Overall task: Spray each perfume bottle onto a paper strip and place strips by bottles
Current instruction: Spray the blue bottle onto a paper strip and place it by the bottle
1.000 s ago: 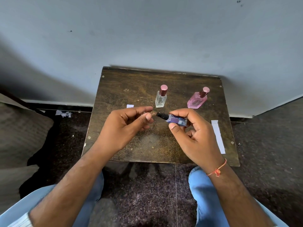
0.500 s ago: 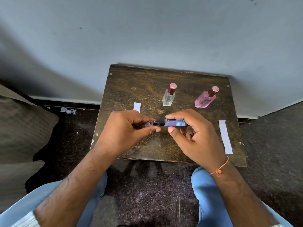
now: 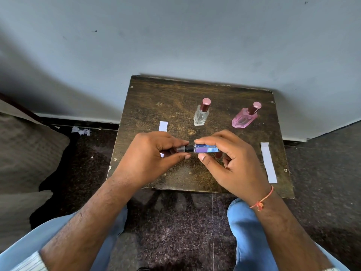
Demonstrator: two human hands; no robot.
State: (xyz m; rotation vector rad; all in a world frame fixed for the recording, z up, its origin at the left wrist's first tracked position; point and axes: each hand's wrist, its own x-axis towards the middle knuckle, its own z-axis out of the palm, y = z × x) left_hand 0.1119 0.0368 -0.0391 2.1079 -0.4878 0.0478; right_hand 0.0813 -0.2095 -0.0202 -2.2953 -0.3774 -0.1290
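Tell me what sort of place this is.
Probably a room in a home, not a shop or lab: a small worn wooden table pushed against a plain painted wall, a dark speckled stone floor, and what looks like a cushion beside the seated person.

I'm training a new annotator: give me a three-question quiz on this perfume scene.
1. True or false: the pink bottle lies flat on the table.
2. Which hand holds the purple bottle: A left, B right?
3. Fill in: the left hand pinches the clear ____ at the nozzle.

Key: 1 false, it stands upright. 2 B, the right hand. 3 cap.
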